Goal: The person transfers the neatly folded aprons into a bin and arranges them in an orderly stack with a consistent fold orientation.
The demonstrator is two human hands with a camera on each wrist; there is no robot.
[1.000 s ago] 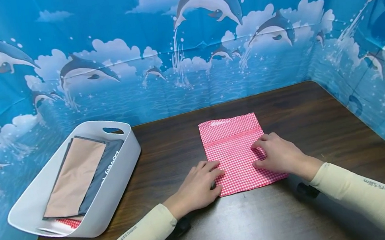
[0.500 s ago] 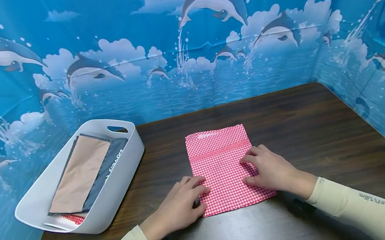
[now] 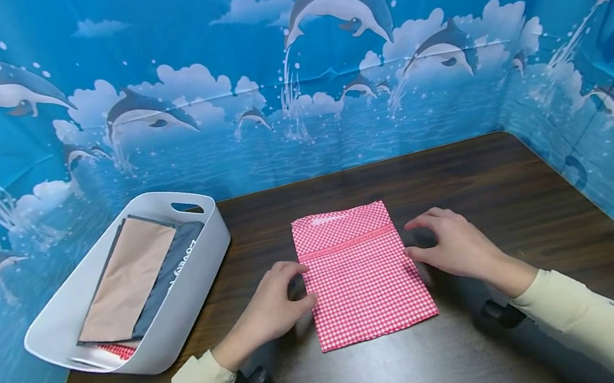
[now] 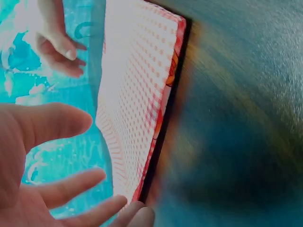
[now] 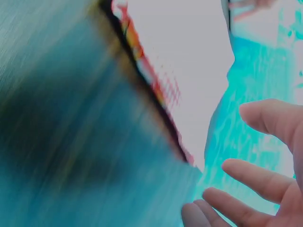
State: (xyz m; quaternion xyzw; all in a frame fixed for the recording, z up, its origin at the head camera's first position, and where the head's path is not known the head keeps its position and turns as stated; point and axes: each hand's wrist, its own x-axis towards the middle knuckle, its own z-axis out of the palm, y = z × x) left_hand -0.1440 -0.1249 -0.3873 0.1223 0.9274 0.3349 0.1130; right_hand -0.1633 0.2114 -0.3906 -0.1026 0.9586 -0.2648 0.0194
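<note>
A flat red-and-white checked piece, like a folded cloth bag (image 3: pixel 363 277), lies on the table with a red trim band across its upper part. My left hand (image 3: pixel 274 301) is at its left edge, thumb and fingers spread around a gap. Whether the fingertips touch the cloth is hard to tell. Beside the right edge is my right hand (image 3: pixel 457 246), fingers apart and curved, nothing held. In the left wrist view, the checked cloth (image 4: pixel 137 71) shows layered edges beyond the spread fingers. The right wrist view shows the cloth (image 5: pixel 184 52) washed out, apart from the fingers.
A white bin (image 3: pixel 193 292) stands at the left, holding a folded beige piece (image 3: pixel 128 277), a dark grey piece with white lettering (image 3: pixel 182 251) and something red-checked (image 3: pixel 116 350). A dolphin-print curtain (image 3: pixel 277 137) borders the dark wooden table (image 3: pixel 454 173) behind and at the sides.
Both hands rested on the checked cloth earlier, and it shifted left and nearer in the view. Now the right hand has moved off to the right, and the left hand has drawn back to the left edge.
</note>
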